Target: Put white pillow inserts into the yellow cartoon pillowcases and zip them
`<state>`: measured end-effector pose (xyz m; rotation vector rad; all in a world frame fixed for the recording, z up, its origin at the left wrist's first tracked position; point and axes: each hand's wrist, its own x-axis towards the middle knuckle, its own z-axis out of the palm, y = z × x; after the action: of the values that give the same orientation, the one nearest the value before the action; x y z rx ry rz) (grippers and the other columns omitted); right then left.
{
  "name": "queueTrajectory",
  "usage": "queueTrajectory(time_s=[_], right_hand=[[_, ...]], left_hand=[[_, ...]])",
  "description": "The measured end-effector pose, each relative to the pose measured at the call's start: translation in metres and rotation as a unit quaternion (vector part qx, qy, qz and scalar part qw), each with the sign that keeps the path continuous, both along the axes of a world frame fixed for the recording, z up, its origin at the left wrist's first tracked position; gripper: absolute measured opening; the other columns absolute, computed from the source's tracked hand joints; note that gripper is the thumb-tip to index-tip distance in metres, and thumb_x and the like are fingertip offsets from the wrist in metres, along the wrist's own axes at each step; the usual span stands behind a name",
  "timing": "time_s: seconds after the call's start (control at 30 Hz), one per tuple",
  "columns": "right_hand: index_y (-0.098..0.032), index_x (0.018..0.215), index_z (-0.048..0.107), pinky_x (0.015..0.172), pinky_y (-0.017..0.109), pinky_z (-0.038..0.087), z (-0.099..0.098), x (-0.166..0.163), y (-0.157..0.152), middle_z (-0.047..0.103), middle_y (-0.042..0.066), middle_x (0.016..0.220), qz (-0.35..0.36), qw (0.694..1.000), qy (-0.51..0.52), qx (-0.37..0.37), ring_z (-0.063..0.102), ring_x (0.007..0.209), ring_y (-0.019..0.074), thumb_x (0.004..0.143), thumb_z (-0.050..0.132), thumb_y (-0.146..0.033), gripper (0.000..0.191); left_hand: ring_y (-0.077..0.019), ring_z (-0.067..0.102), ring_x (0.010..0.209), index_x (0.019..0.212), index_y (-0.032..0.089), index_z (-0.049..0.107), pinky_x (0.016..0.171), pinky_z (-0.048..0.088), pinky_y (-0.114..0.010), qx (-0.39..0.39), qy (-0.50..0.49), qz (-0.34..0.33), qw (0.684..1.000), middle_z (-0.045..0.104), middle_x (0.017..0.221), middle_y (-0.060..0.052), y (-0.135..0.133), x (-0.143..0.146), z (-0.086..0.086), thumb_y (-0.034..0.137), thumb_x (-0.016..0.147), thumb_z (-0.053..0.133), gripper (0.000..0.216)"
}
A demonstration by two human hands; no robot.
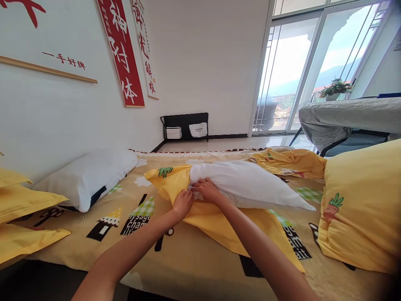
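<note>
A white pillow (pixel 247 177) lies across the bed in front of me, its left end inside the opening of a yellow pillowcase (pixel 171 179) with a green leaf print. Part of the yellow cloth spreads out beneath the pillow towards me. My left hand (pixel 184 203) is closed on the edge of the pillowcase opening. Just to its right, my right hand (pixel 206 190) presses on the left end of the white pillow, fingers bent over it; its fingertips meet the case edge, and I cannot tell whether they pinch cloth.
Another white pillow (pixel 90 173) rests by the left wall. Yellow pillows (pixel 28 200) are stacked at the left edge; a large yellow pillow (pixel 363 205) stands at right. A crumpled yellow cloth (pixel 291 162) lies behind. The patterned blanket (pixel 144 259) covers the bed; a covered table (pixel 351 115) stands beyond.
</note>
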<state>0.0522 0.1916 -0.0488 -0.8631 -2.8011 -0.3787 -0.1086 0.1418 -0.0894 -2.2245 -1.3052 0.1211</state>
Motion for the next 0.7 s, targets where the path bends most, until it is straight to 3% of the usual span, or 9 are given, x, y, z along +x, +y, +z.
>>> queueTrajectory(time_s=[0.27,0.47,0.6,0.7], right_hand=[[-0.027,0.114,0.067,0.089,0.035,0.031,-0.003,-0.004,-0.006,0.066,0.006,0.118,-0.001,1.000,0.004,-0.026,0.049,0.109,0.0225,0.088,0.048,-0.009,0.037],[-0.027,0.111,0.068,0.093,0.037,0.032,-0.008,-0.004,-0.010,0.066,0.005,0.117,0.000,0.998,0.018,-0.063,0.049,0.112,0.0217,0.089,0.047,-0.008,0.036],[-0.027,0.104,0.070,0.097,0.041,0.033,-0.015,-0.008,-0.006,0.069,0.004,0.109,-0.011,0.993,0.045,-0.110,0.051,0.111,0.0215,0.089,0.051,-0.011,0.029],[-0.019,0.101,0.068,0.096,0.044,0.040,-0.019,-0.011,-0.007,0.067,0.005,0.105,-0.033,0.984,0.075,-0.157,0.056,0.107,0.0211,0.091,0.056,-0.023,0.016]], left_hand=[[-0.0298,0.055,0.101,0.094,0.012,0.075,0.088,0.033,-0.042,-0.061,0.034,0.028,0.997,0.071,0.097,-0.019,0.001,0.012,-0.005,0.016,0.078,0.061,0.021],[-0.0340,0.059,0.099,0.081,0.013,0.076,0.094,0.031,-0.048,-0.117,0.038,0.043,0.991,0.073,0.088,-0.020,-0.003,0.023,0.003,0.030,0.069,0.072,0.021],[-0.0280,0.063,0.096,0.084,0.018,0.073,0.097,0.033,-0.046,-0.145,0.009,0.011,0.989,0.074,0.089,-0.011,-0.013,0.031,0.015,0.023,0.075,0.065,0.013],[-0.0231,0.064,0.092,0.087,0.019,0.071,0.093,0.039,-0.039,-0.161,-0.026,-0.030,0.986,0.074,0.089,-0.007,-0.026,0.043,0.026,0.019,0.083,0.057,0.015]])
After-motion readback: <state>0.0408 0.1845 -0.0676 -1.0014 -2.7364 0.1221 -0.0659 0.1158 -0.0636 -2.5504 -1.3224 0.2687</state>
